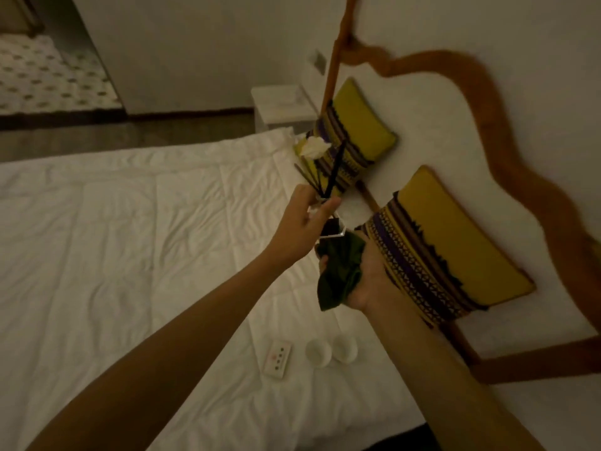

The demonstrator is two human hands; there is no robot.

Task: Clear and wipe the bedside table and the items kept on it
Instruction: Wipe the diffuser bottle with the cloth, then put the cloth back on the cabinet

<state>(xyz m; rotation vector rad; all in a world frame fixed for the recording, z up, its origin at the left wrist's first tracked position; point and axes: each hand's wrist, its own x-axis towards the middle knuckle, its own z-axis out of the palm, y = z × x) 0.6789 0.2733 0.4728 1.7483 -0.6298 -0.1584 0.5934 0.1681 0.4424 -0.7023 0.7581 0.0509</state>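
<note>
My left hand (305, 219) grips the neck of a small glass reed diffuser (328, 229) held up over the bed. Dark sticks (331, 177) and a white flower (313, 147) rise from its top. My right hand (364, 281) is cupped under the diffuser's base, closed on a dark green cloth (341, 268) that presses against the glass. A white remote (278, 358) and two small white cups (331, 349) lie on the white duvet (130, 239) below my arms. A white bedside table (279, 105) stands at the far side of the bed.
Two yellow patterned cushions (439, 249) lean against the white headboard with a curved wooden frame (520, 177). A wooden pole (335, 60) rises by the far cushion. Dark floor and a patterned tiled area (48, 76) lie beyond the bed.
</note>
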